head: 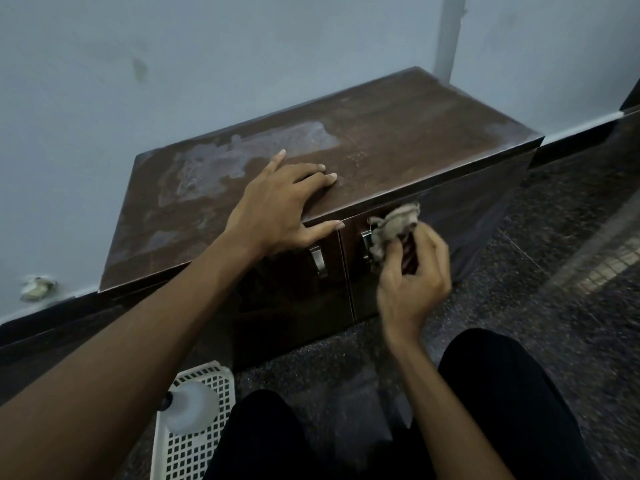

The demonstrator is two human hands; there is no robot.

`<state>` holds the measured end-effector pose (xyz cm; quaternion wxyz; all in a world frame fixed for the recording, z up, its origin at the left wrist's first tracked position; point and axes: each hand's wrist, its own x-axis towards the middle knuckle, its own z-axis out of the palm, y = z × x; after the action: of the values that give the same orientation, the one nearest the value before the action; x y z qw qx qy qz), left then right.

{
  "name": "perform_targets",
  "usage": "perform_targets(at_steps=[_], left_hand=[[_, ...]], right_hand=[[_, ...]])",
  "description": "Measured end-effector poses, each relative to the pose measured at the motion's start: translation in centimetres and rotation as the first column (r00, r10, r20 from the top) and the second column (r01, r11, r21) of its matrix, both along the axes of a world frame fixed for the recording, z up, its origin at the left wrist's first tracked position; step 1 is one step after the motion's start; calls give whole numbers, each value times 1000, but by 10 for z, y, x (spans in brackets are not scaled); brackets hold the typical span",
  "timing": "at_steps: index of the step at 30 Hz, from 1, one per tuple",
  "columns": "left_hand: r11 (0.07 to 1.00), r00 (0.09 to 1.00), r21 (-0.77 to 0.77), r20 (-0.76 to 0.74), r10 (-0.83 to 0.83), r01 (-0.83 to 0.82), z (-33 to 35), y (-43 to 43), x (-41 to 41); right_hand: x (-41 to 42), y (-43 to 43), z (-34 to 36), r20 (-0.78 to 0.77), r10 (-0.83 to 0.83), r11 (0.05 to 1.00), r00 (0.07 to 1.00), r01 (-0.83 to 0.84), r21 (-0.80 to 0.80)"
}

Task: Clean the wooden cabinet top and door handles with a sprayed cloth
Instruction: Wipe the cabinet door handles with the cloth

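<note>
Handle step in progress: right hand (412,282) has its fingers closed round a bunched cloth (394,226), pressing it on the right door handle (366,242) just under the cabinet top (398,133). Hand is motion-blurred, so likely rubbing. Left hand (280,206) lies flat, fingers spread, on the front edge of the cabinet top, thumb hooked over the edge, holding nothing, apparently bracing. Left door handle (318,259) sits just below that thumb, uncovered. Cabinet top shows pale streaky patches toward its back left; wet or residue, cannot tell. Next move probably: shift cloth to left door handle, which needs the left hand clear. Spray bottle (190,407) lies in a white basket (197,445) on the floor in front of the cabinet
</note>
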<state>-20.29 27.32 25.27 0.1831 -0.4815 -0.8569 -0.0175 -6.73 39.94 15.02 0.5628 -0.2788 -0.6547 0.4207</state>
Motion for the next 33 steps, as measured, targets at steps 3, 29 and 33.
perform_targets(at_steps=[3, 29, 33], left_hand=[[1000, 1000, 4, -5, -2, 2, 0, 0, 1], [999, 998, -36, -54, -8, 6, 0, 1, 1], [999, 994, -29, -104, -25, 22, -2, 0, 2]], right_hand=[[-17, 18, 6, 5, -7, 959, 1000, 6, 283], [4, -29, -106, 443, 497, 783, 746, -606, 142], [14, -38, -89, 308, 585, 797, 750, -602, -48]])
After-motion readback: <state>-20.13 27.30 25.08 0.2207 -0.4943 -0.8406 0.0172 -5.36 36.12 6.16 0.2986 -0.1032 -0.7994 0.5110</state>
